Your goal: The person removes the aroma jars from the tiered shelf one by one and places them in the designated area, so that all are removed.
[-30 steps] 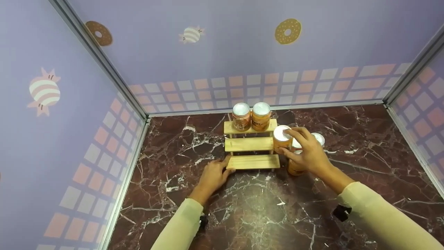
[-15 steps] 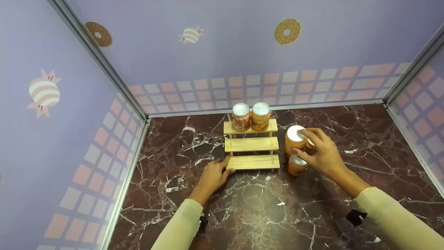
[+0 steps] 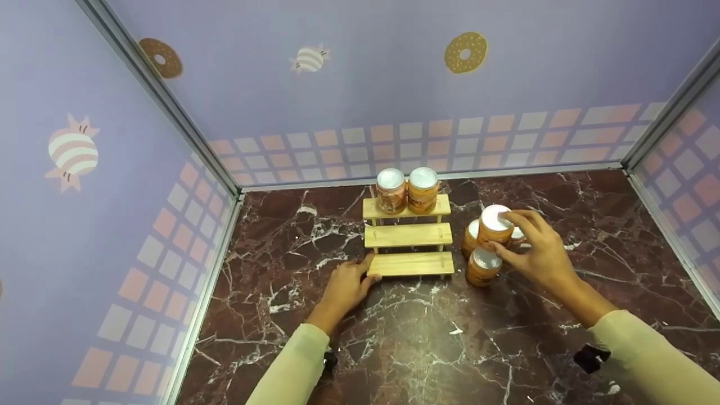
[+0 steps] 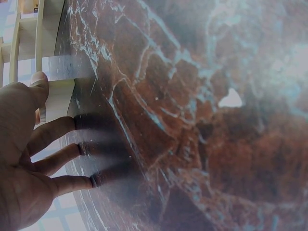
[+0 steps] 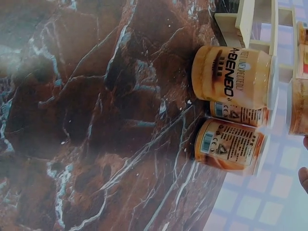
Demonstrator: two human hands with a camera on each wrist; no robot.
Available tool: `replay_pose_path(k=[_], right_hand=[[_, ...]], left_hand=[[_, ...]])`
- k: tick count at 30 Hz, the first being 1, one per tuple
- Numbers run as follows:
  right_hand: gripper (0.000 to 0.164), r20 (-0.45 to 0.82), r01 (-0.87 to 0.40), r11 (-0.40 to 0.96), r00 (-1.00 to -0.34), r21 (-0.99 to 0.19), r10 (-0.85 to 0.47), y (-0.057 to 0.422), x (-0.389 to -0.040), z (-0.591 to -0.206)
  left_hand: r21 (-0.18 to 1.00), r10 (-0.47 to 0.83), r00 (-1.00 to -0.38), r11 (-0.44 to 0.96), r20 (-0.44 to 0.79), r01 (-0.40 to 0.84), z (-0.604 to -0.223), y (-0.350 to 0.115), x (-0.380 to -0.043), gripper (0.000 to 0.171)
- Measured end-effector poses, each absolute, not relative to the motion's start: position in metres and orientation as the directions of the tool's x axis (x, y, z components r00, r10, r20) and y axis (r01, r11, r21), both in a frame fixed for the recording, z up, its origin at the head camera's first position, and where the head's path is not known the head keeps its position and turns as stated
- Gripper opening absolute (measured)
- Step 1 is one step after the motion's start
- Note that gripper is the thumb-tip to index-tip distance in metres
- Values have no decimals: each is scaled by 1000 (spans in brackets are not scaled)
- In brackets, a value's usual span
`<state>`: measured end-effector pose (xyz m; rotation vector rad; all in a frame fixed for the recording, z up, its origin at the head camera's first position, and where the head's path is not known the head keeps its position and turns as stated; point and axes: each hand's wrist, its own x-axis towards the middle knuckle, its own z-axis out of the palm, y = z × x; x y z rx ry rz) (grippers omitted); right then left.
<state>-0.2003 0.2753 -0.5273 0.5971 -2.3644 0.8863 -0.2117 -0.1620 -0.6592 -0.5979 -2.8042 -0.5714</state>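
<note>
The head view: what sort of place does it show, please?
Probably a partitioned booth, its exact purpose unclear: patterned lilac walls with metal corner strips enclose a marble-patterned work surface on three sides.

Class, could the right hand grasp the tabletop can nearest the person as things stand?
Probably not: the right hand holds another can, which fills its grip. The nearest can itself looks within easy reach, with nothing standing in front of it.
</note>
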Motion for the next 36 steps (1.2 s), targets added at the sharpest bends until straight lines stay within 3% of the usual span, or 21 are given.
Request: replay_pose_path(k=[6, 16, 28, 36], right_hand=[[68, 626, -566, 682, -753, -462, -201, 285, -197, -530], [70, 630, -528, 727, -758, -440, -169, 298, -190, -534], [71, 627, -485, 753, -769, -446, -124, 308, -181, -540], [72, 640, -486, 751, -760, -446, -112, 313, -178, -544]], left_hand=[[337, 342, -907, 847, 245, 411, -631, -156, -199, 63], [363, 333, -904, 834, 270, 415, -680, -166, -221, 69], [325, 339, -897, 846, 282, 422, -654, -161, -209, 67], [359, 329, -920, 849, 213, 387, -630, -154, -199, 66]])
